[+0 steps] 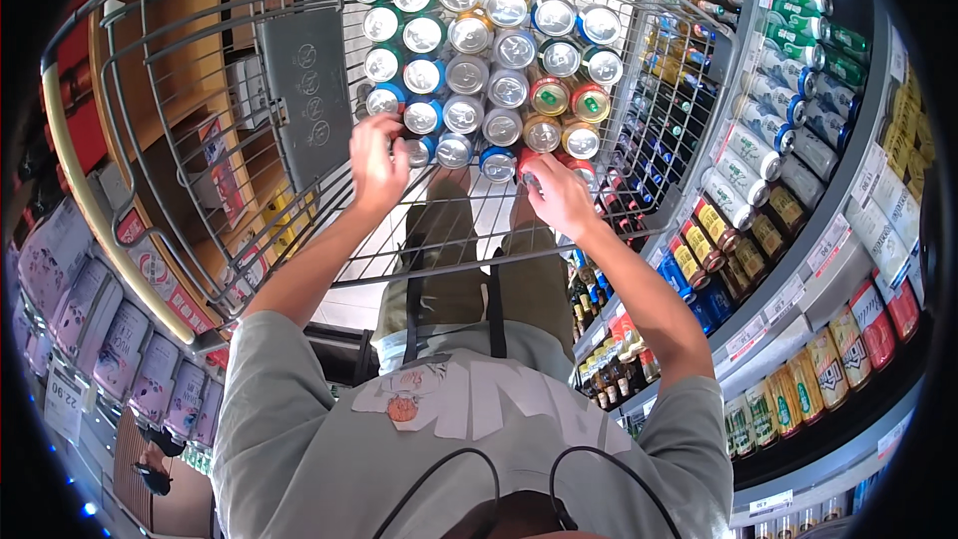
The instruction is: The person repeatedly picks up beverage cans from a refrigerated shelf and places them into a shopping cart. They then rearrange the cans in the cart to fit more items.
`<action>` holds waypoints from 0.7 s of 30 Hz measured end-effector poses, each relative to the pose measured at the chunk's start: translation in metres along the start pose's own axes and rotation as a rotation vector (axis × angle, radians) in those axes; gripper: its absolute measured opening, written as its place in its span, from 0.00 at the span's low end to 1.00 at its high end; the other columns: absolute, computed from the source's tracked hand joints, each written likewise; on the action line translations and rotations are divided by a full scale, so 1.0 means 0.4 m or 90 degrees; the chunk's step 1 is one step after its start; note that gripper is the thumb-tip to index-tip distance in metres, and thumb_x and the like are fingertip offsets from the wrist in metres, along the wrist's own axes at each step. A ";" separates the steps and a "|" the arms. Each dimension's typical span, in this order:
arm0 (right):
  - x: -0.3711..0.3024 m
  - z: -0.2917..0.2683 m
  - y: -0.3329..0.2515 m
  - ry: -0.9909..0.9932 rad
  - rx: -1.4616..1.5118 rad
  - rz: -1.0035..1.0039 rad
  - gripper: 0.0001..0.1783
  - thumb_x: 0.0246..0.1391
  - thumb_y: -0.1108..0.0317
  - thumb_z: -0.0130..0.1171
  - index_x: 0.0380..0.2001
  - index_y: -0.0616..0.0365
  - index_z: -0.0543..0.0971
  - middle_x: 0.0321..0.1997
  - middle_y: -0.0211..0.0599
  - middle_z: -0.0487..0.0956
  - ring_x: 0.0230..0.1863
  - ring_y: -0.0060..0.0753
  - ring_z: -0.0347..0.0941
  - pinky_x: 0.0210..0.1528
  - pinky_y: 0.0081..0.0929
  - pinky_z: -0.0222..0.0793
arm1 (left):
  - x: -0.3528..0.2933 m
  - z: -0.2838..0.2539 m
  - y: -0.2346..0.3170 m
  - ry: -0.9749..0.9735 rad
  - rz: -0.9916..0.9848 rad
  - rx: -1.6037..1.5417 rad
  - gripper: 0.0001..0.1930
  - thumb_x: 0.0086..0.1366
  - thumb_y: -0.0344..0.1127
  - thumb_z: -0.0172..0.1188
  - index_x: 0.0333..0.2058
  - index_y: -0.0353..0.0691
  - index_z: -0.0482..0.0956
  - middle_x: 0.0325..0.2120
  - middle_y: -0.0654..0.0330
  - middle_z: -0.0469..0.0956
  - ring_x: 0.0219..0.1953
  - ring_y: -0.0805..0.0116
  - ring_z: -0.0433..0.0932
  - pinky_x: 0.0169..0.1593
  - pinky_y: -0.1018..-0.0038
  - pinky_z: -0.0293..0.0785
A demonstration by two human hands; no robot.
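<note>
Upright drink cans (465, 74) stand packed in rows in a metal shopping cart (449, 265) in front of me. Their silver tops face up; sides show green, blue, gold and red. My left hand (379, 165) is at the near left corner of the group, thumb and fingers apart, beside a blue-sided can (420, 151). Its fingertips reach the can behind that one. At the near right, my right hand (559, 195) has its thumb and fingers closed around a red-sided can (528, 162), which the hand partly hides.
A dark grey panel (307, 90) is fixed at the cart's left side. Shelves of cans and bottles (743, 165) rise along the right. Wooden shelving (150, 100) and packs in purple wrapping (125, 344) stand to the left. Another person (155, 464) appears at the far lower left.
</note>
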State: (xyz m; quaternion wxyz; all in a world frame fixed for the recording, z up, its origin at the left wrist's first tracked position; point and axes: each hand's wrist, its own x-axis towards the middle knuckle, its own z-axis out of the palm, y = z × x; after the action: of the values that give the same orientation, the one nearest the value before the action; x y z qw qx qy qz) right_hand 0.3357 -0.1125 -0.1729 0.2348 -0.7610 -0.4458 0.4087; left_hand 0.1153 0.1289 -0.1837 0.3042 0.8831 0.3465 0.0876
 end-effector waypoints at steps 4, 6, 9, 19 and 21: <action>-0.006 -0.010 -0.009 0.013 -0.009 0.001 0.16 0.51 0.75 0.65 0.43 0.53 0.76 0.43 0.38 0.79 0.43 0.51 0.80 0.43 0.47 0.77 | -0.015 -0.048 -0.042 -0.113 -0.315 0.005 0.25 0.64 0.26 0.58 0.60 0.31 0.67 0.58 0.43 0.73 0.65 0.43 0.68 0.70 0.56 0.62; -0.012 -0.008 -0.003 0.027 -0.005 -0.014 0.14 0.50 0.75 0.65 0.42 0.54 0.77 0.40 0.38 0.80 0.42 0.50 0.80 0.42 0.46 0.77 | -0.042 -0.034 -0.084 -0.193 -0.388 0.009 0.32 0.68 0.28 0.58 0.68 0.29 0.60 0.63 0.39 0.70 0.67 0.41 0.67 0.71 0.56 0.62; -0.023 -0.020 0.002 0.054 0.021 -0.034 0.12 0.49 0.77 0.64 0.38 0.54 0.80 0.39 0.37 0.81 0.41 0.46 0.80 0.44 0.45 0.77 | -0.052 -0.001 -0.107 -0.263 -0.391 0.060 0.36 0.70 0.35 0.61 0.71 0.31 0.58 0.66 0.37 0.68 0.67 0.40 0.68 0.69 0.56 0.65; -0.125 -0.010 0.221 0.203 0.238 0.439 0.46 0.46 0.67 0.78 0.65 0.65 0.66 0.63 0.52 0.74 0.64 0.45 0.71 0.66 0.38 0.68 | -0.033 0.015 -0.156 -0.274 -0.546 -0.150 0.43 0.65 0.47 0.71 0.70 0.32 0.59 0.60 0.43 0.75 0.63 0.55 0.75 0.66 0.64 0.68; -0.112 -0.010 0.223 0.106 0.358 0.514 0.64 0.43 0.59 0.83 0.73 0.71 0.52 0.69 0.59 0.69 0.70 0.42 0.68 0.69 0.36 0.68 | -0.073 0.064 -0.230 -0.226 -0.537 -0.240 0.45 0.63 0.46 0.73 0.69 0.31 0.59 0.60 0.44 0.75 0.63 0.58 0.74 0.66 0.66 0.69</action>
State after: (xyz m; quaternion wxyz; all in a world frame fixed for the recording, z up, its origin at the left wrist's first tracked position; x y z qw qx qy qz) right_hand 0.3704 -0.1952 -0.2165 0.2885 -0.8104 0.0323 0.5088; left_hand 0.0516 0.1502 -0.2574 0.5217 0.5971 0.5944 -0.1341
